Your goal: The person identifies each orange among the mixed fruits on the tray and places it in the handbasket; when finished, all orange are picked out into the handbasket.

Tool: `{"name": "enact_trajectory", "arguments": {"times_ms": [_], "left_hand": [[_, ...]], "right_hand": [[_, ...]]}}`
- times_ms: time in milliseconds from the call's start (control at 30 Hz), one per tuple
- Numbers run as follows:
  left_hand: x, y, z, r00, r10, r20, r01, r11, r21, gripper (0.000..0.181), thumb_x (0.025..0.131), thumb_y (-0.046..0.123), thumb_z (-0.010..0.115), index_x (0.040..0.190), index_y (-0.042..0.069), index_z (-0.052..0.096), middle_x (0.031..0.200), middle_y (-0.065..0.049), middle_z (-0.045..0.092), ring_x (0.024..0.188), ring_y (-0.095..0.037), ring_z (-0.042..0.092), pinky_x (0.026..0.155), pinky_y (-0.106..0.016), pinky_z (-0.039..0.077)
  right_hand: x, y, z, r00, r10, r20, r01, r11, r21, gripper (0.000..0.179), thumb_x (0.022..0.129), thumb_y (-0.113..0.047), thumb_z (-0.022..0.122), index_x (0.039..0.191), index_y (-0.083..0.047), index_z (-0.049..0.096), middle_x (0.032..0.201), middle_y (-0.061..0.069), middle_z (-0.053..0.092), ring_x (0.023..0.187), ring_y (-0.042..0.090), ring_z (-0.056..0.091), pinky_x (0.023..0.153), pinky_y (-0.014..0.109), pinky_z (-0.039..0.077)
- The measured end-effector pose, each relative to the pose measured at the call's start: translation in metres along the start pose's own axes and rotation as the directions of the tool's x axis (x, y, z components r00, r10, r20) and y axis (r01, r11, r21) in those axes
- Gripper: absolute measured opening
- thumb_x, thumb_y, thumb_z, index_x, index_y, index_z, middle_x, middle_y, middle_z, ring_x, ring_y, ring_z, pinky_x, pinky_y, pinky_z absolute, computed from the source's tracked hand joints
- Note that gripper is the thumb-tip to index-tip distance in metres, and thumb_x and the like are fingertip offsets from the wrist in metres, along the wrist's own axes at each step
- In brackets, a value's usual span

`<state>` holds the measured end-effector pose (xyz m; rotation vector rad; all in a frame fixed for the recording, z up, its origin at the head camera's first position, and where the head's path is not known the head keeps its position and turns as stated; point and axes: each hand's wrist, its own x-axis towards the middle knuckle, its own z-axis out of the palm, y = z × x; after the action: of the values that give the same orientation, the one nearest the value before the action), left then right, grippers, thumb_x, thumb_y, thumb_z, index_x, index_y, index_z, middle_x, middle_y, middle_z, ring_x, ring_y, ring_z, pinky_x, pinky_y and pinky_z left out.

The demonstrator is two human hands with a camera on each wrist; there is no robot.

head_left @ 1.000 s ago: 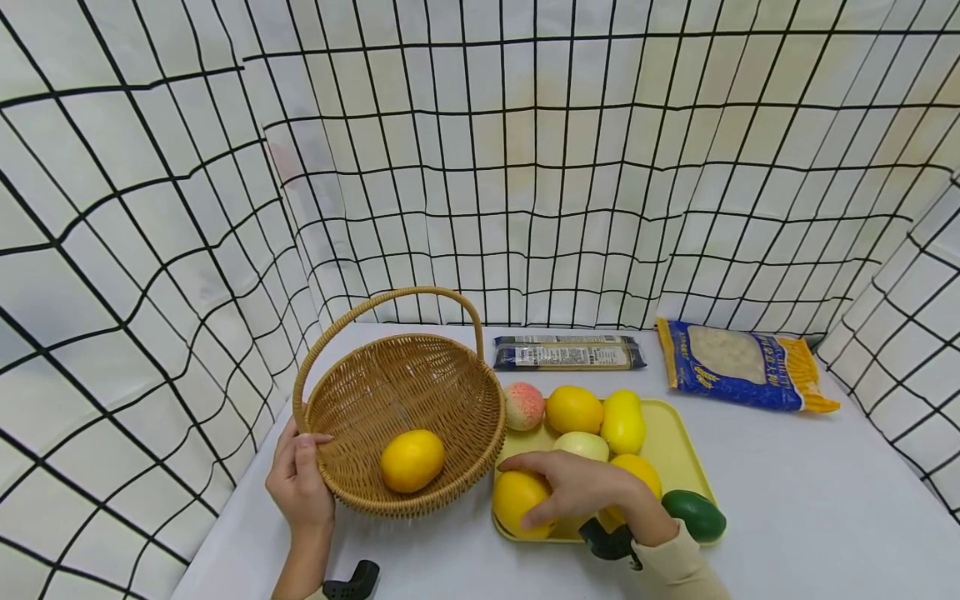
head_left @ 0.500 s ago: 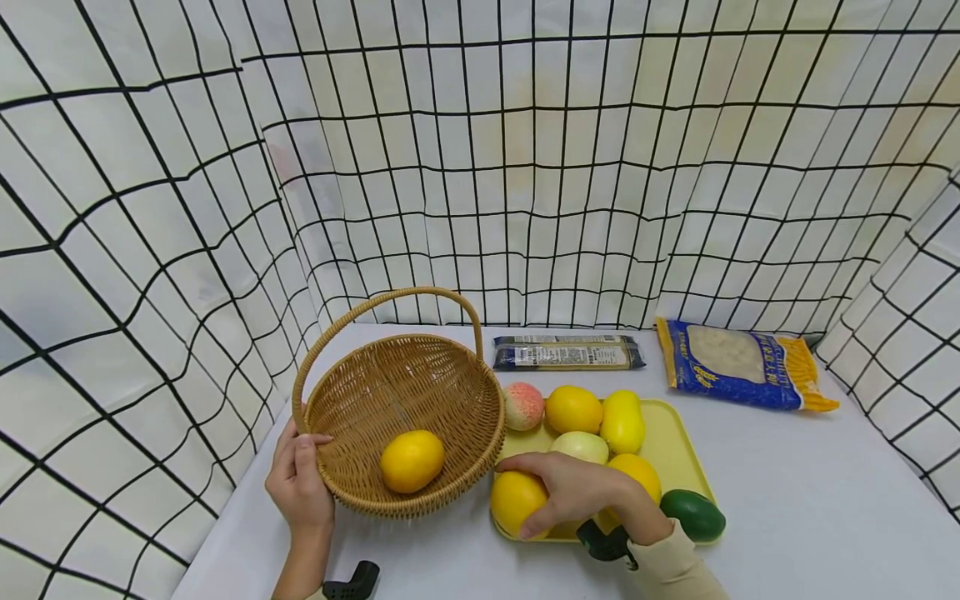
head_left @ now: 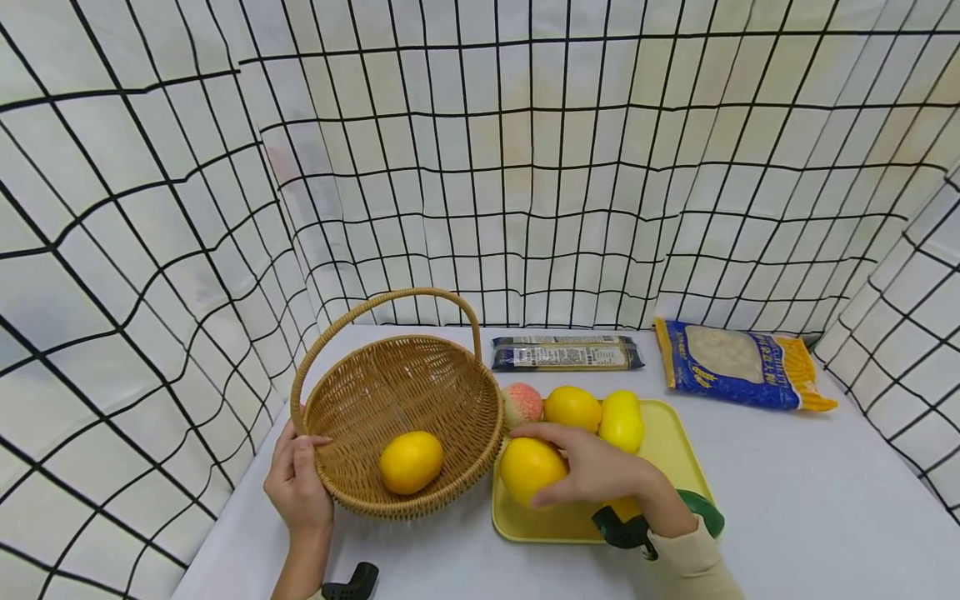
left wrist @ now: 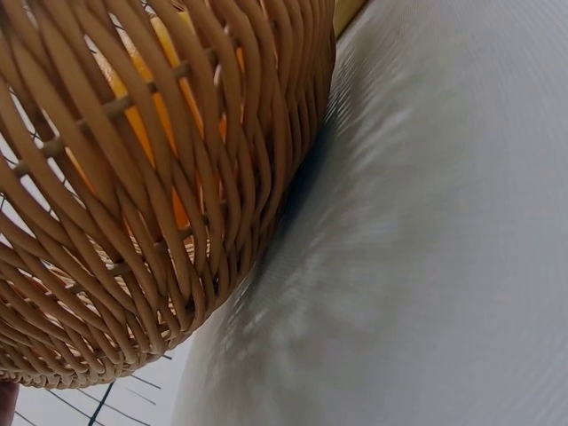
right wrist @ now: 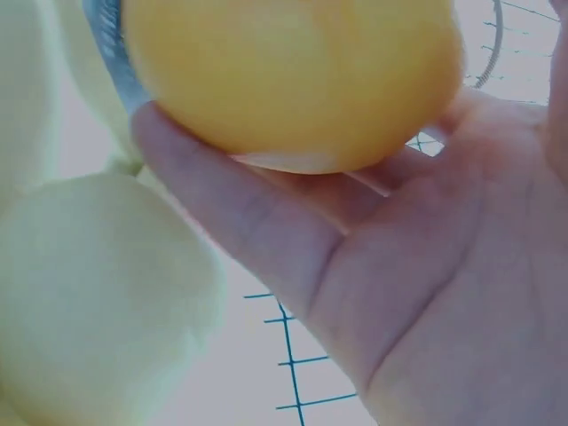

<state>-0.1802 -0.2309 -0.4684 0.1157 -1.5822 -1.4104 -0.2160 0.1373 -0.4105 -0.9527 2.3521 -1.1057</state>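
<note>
While the wicker basket (head_left: 397, 379) is gripped at its rim btwn 8 & 9 o'clock by the L hand (head_left: 300, 479), a yellow-orange fruit (head_left: 531, 471) is held by the R hand (head_left: 596, 475), w/ thumb & fingers curled round it from approx 3 o'clock. The held fruit is seen over the 9 o'clock side of the yellow tray (head_left: 536, 527), near the basket. The basket is tipped, mouth toward the head cam; inside, near its 6 o'clock, a second yellow fruit (head_left: 411, 462) is cradled, its colour also glimpsed thru the weave in the L wrist view.

Round the tray, a pink-and-cream peach (head_left: 522, 404) is set at 10, a lemon-yellow fruit (head_left: 572, 408) at 11 & a long yellow fruit (head_left: 622, 422) at 12. A dark green fruit (head_left: 702, 510) at 4 is partly hidden by the R arm. In the R wrist view, a pale round fruit (right wrist: 102, 293) is seen btwn 7 & 8 from the held one.

Beyond the tray, a dark long packet (head_left: 567, 353) is laid btwn 11 & 12, & a blue-and-yellow bag (head_left: 742, 367) at 2, both on the white table (head_left: 810, 500).
</note>
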Motion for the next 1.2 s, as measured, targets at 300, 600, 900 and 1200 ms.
{"name": "enact_trajectory", "arguments": {"times_ms": [300, 600, 900, 1200], "left_hand": [[0.001, -0.005, -0.004, 1.0, -0.01, 0.002, 0.01, 1.0, -0.005, 0.036, 0.097, 0.009, 0.046, 0.075, -0.014, 0.063, 0.131, -0.011, 0.062, 0.127, -0.022, 0.053, 0.102, -0.023, 0.041], [0.001, -0.004, -0.004, 1.0, 0.0, 0.012, 0.0, 1.0, -0.014, 0.036, 0.097, 0.009, 0.046, 0.076, -0.016, 0.062, 0.131, -0.013, 0.061, 0.128, -0.022, 0.052, 0.103, -0.024, 0.04], [0.001, -0.003, -0.001, 1.0, 0.003, -0.006, -0.003, 1.0, -0.006, 0.035, 0.097, 0.007, 0.046, 0.074, -0.014, 0.063, 0.13, -0.021, 0.06, 0.126, -0.018, 0.054, 0.103, -0.022, 0.04], [0.0, -0.001, 0.0, 1.0, 0.005, -0.008, -0.005, 1.0, -0.013, 0.035, 0.097, 0.007, 0.047, 0.074, -0.014, 0.063, 0.13, -0.022, 0.06, 0.127, -0.019, 0.053, 0.103, -0.023, 0.04]], "right_hand": [[-0.001, -0.005, -0.011, 0.98, 0.013, -0.197, 0.032, 0.974, 0.223, 0.078, 0.082, -0.029, 0.079, 0.148, -0.031, 0.037, 0.129, 0.002, 0.053, 0.105, 0.025, 0.056, 0.087, 0.042, 0.048], [0.009, -0.006, -0.002, 0.935, -0.061, -0.35, 0.16, 0.952, 0.261, 0.075, 0.084, -0.02, 0.077, 0.147, -0.029, 0.038, 0.14, 0.004, 0.048, 0.108, 0.027, 0.058, 0.086, 0.034, 0.053], [0.014, -0.018, 0.01, 0.893, -0.079, -0.442, 0.221, 0.934, 0.279, 0.077, 0.083, -0.017, 0.078, 0.147, -0.032, 0.038, 0.136, 0.004, 0.052, 0.107, 0.026, 0.06, 0.085, 0.036, 0.054], [0.017, -0.03, 0.017, 0.867, -0.093, -0.49, 0.271, 0.913, 0.305, 0.078, 0.083, -0.015, 0.078, 0.147, -0.031, 0.038, 0.139, 0.006, 0.05, 0.108, 0.027, 0.06, 0.086, 0.036, 0.054]]}}
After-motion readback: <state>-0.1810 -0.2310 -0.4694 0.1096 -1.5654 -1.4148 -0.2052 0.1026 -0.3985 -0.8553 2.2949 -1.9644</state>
